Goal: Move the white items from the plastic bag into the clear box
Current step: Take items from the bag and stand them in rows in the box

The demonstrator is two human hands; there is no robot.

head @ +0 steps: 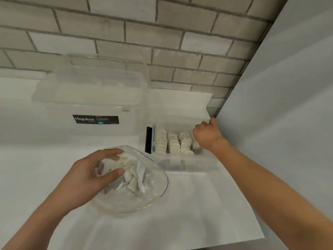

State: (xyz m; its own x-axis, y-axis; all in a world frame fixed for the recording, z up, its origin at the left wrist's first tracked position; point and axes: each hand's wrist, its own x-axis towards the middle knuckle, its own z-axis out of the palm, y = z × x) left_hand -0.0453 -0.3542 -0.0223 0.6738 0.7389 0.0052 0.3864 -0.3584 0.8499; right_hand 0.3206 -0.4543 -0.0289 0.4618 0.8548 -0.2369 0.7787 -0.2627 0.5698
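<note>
A clear plastic bag (144,195) lies on the white counter, with several white items (133,177) inside it. My left hand (86,177) grips the bag's open rim, thumb and fingers curled over the film. To the right stands the small clear box (180,159), which holds rows of white items (173,143). My right hand (205,134) reaches down into the box's right end with its back toward me. Its fingers curl downward and hide their tips. One white item (196,146) shows just below that hand; whether the hand holds it is hidden.
A large clear lidded container (93,98) labelled Megabox stands behind the bag on the counter (198,204). A black strip (148,139) sits at the small box's left end. A grey panel (279,105) closes off the right side, and a brick wall (162,51) runs behind.
</note>
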